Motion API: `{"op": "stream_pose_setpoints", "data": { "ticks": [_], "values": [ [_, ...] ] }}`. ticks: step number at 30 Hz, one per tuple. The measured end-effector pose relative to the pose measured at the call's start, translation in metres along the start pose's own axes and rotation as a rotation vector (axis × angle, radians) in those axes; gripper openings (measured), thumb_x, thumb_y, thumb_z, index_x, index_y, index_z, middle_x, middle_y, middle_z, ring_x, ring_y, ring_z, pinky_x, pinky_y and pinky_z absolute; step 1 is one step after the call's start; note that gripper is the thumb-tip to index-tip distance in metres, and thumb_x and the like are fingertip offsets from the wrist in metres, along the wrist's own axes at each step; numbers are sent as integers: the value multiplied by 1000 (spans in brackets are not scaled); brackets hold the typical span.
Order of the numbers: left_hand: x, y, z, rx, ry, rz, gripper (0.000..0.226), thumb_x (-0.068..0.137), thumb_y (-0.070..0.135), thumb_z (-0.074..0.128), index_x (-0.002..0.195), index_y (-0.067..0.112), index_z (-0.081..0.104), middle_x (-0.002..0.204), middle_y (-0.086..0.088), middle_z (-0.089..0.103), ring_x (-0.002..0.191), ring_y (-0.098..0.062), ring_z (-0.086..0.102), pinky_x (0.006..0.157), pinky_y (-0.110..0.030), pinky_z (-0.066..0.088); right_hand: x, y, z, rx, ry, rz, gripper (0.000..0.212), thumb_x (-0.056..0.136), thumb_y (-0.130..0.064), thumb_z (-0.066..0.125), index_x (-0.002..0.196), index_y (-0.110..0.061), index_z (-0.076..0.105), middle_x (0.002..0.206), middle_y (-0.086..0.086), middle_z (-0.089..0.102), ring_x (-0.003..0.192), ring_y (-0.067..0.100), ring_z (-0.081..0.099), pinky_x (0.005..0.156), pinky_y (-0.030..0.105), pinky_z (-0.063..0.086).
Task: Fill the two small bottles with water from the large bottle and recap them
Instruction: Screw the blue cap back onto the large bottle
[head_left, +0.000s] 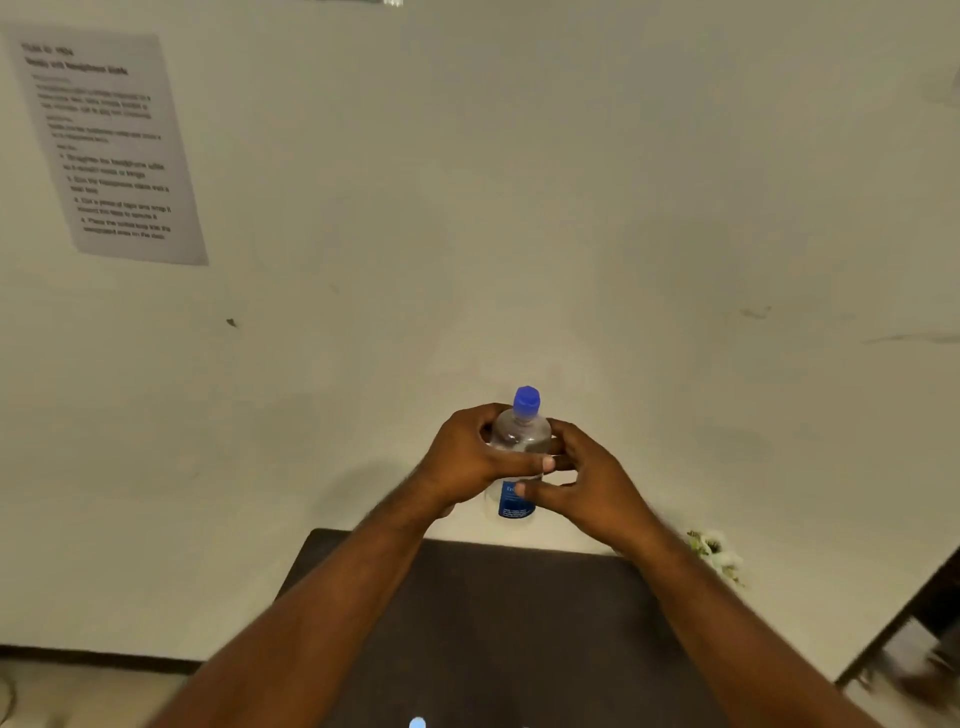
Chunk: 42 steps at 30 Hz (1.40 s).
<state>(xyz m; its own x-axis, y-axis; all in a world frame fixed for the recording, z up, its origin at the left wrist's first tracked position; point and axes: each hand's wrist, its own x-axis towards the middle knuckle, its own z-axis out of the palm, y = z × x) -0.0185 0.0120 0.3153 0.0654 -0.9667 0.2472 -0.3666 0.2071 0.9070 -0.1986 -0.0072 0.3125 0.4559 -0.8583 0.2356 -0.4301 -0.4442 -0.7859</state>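
1. A pale wall (519, 208) fills most of the head view; it carries a few dark scuffs and smudges.
2. A dark table (493, 623) runs from the lower edge up to the wall; both forearms reach forward over it.
3. A printed sheet of paper (111, 148) is stuck on the wall at upper left; its text is too blurred to read.
4. The left hand (475, 457) wraps the upper body of the bottle from the left side; its thumb lies across the near face and its fingers curl behind, so the hand is clamped on the bottle.
5. The right hand (582, 480) grips the same bottle from the right, a little lower; its thumb presses across the front just above the label and its fingers curl round the far side.
6. The bottle (519, 441) is clear plastic and is held upright between both hands, above the far edge of the table and close to the wall; whether its base touches the table I cannot tell.
7. A small cluster of white flowers (714, 558) sits at the right, beside the right forearm and against the wall.
8. A blue label (514, 501) wraps the lower part of the bottle below the hands; its print is unreadable.
9. A blue cap (527, 401) sits on the bottle's neck, above both hands and untouched by them.
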Motion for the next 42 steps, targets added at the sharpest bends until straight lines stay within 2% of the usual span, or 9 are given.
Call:
{"op": "stream_pose_setpoints", "data": {
  "ticks": [3,11,15,17,20,23,32,36,42],
  "values": [
    [-10,-25,8,-36,-22,-54,51,69,35,91,116,26,73,109,7,78,100,-13,73,88,-30,61,-4,18,20,8,10,27,66,74,-30,87,125,-46,48,107,-30,62,96,-17,60,68,2,47],
    [-45,-104,28,-130,-124,-201,55,71,25,92,121,27,69,114,3,76,109,-15,71,96,-35,58,-14,86,83,-99,-62,144,74,61,-30,85,127,-40,51,102,-24,62,92,3,65,79,20,55],
    [-62,-147,28,50,-247,-373,109,70,40,91,158,24,29,149,3,52,137,-14,50,116,-39,42,-23,127,115,-137,-105,250,69,60,-43,88,119,-30,54,106,-14,64,91,10,65,80,26,56],
    [-73,-167,27,111,-272,-458,118,71,46,88,161,22,17,157,-1,41,145,-17,40,118,-39,37,-28,145,127,-137,-122,287,73,58,-45,88,119,-27,54,108,-11,64,93,10,65,81,27,56],
    [-88,-197,21,247,-254,-485,109,75,60,78,160,22,21,159,-7,39,147,-21,36,118,-37,35,-31,168,145,-148,-176,349,70,60,-36,89,119,-26,53,109,-9,64,96,11,65,81,27,55],
    [-100,-222,15,391,-272,-483,107,72,82,60,159,30,23,162,-4,34,149,-24,32,118,-48,37,-31,191,163,-163,-235,414,67,65,-30,90,121,-26,52,110,-8,63,99,13,64,84,27,55],
    [-100,-259,18,594,-309,-433,96,83,72,60,159,32,19,166,-1,23,155,-23,17,121,-54,30,-27,239,201,-187,-342,562,71,68,-26,90,126,-27,49,121,-4,61,111,16,60,95,36,54],
    [-96,-261,23,640,-355,-410,94,86,69,60,159,32,15,169,1,15,157,-24,6,125,-51,19,-30,247,208,-169,-347,588,74,68,-26,90,128,-28,48,122,-6,60,111,13,59,96,34,53],
    [-95,-263,24,636,-364,-429,97,84,69,61,160,32,13,170,0,11,158,-24,4,126,-54,18,-36,247,211,-150,-339,587,76,70,-27,88,133,-29,46,129,-8,59,120,13,57,101,33,49]
  ]
}}
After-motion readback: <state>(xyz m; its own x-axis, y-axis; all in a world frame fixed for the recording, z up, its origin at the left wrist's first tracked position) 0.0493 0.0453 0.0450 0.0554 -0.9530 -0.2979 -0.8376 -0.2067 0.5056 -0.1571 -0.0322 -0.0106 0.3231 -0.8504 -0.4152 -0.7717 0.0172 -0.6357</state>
